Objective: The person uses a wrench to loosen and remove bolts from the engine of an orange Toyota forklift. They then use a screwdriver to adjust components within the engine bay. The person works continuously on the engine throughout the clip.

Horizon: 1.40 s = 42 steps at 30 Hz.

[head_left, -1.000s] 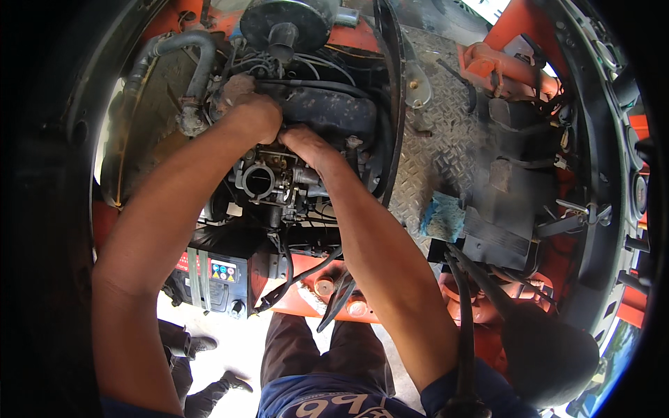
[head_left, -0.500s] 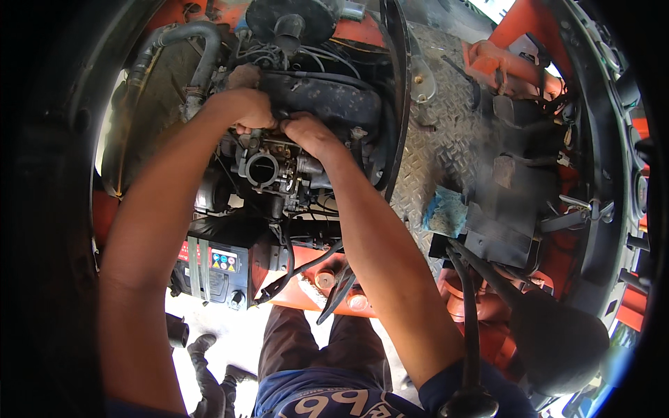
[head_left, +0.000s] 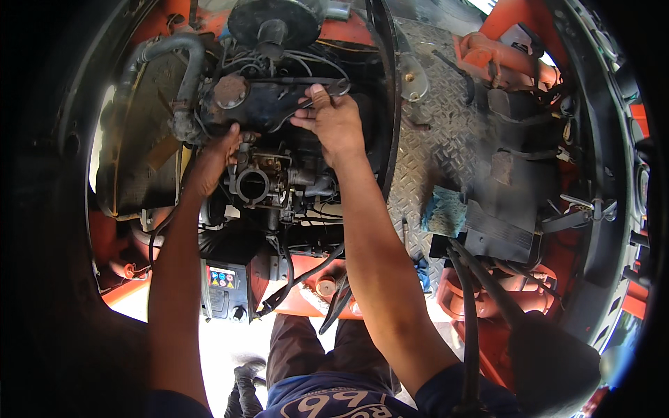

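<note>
My right hand [head_left: 334,125] is closed around a dark metal wrench [head_left: 339,87], holding it over the black valve cover [head_left: 268,104]. The wrench's head sticks out past my thumb, and its thin handle slants down to the left. Below it is the carburetor [head_left: 251,186], with its round open throat facing up. My left hand [head_left: 221,155] is at the carburetor's upper left corner, fingers bent against the fittings there. What those fingers pinch, if anything, is hidden. A rusty round cap [head_left: 231,91] sits on the cover just above my left hand.
A thick hose [head_left: 189,66] bends down beside the radiator on the left. The battery [head_left: 226,289] stands nearer me. To the right, a blue cloth [head_left: 446,211] lies on the diamond-plate floor [head_left: 432,146] near pedals and levers. A round black housing [head_left: 275,21] is at the far side.
My hands have drawn apart. The right has lifted up and to the right, bringing the wrench into sight. My left has come down beside the carburetor, uncovering the rusty cap.
</note>
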Available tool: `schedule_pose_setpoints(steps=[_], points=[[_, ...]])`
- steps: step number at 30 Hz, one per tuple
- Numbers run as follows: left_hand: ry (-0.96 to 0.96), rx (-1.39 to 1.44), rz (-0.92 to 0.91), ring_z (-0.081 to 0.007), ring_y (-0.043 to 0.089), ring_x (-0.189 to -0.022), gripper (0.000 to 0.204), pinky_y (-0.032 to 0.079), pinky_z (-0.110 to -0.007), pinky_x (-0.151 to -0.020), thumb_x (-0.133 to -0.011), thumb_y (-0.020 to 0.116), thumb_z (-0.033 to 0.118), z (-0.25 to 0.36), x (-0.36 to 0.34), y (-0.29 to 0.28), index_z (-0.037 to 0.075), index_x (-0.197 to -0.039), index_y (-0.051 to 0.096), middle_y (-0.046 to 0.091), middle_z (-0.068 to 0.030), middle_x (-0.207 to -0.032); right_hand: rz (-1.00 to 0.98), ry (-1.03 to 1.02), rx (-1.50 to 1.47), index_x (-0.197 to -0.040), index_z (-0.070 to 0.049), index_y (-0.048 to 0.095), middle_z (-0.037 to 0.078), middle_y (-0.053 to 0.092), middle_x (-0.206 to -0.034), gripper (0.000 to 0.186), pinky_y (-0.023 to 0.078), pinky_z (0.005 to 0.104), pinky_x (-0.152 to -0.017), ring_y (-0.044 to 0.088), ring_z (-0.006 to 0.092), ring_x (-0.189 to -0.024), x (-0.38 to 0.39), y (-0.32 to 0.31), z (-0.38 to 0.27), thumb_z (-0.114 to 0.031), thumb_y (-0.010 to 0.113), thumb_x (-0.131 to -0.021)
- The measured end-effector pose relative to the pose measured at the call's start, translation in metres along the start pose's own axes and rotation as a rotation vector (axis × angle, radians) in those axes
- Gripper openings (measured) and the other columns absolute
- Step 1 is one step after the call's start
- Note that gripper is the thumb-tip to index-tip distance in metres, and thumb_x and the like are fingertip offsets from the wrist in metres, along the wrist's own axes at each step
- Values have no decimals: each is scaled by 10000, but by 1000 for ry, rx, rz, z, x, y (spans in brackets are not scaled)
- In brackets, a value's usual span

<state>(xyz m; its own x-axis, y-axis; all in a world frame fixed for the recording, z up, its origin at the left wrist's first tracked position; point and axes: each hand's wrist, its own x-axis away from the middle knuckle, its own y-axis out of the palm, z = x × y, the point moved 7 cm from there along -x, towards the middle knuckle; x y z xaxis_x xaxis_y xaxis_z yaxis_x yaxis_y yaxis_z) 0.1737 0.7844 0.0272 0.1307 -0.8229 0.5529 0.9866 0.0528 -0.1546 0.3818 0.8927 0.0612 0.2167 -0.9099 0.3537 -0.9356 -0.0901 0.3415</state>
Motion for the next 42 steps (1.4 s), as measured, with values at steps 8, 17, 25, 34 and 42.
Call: schedule_pose_setpoints(steps=[8, 17, 25, 34, 42], points=[[23, 230, 103, -72, 423, -714, 466, 391, -250, -689, -977, 570, 537, -19, -5, 2, 93, -1092, 655, 512, 61, -809, -77, -46, 56, -1007, 30, 597, 109, 660, -880, 215, 614, 323, -625, 644, 161, -669, -16, 22, 9, -185, 597, -1006], [-11, 106, 93, -76, 402, -649, 547, 358, -252, -631, -941, 584, 606, -33, -25, -7, 94, -1124, 638, 474, 78, -749, 8, 27, -11, -1017, 45, 605, 113, 662, -888, 238, 612, 312, -637, 642, 161, -682, -12, 25, 31, -192, 587, -1011], [-103, 77, -42, -72, 388, -612, 510, 335, -238, -610, -945, 593, 586, -31, -25, -10, 115, -1132, 652, 460, 79, -725, -2, 10, 94, -957, 64, 626, 122, 668, -825, 254, 596, 312, -565, 633, 162, -613, -19, 35, 26, -186, 605, -998], [-21, 144, 18, -87, 295, -515, 489, 240, -263, -512, -973, 542, 581, -30, -29, -6, 159, -728, 514, 341, 51, -571, -152, -250, 646, -1013, 80, 688, 298, 671, -1056, 419, 486, 451, -942, 628, 449, -1054, -59, 86, 20, -318, 698, -881], [-32, 5, 67, -86, 306, -550, 512, 256, -257, -554, -962, 546, 601, -13, -17, -7, 92, -926, 580, 343, 48, -595, -116, -297, 581, -986, 30, 694, 147, 729, -768, 269, 527, 361, -740, 717, 245, -719, -52, 82, 12, -230, 637, -956]])
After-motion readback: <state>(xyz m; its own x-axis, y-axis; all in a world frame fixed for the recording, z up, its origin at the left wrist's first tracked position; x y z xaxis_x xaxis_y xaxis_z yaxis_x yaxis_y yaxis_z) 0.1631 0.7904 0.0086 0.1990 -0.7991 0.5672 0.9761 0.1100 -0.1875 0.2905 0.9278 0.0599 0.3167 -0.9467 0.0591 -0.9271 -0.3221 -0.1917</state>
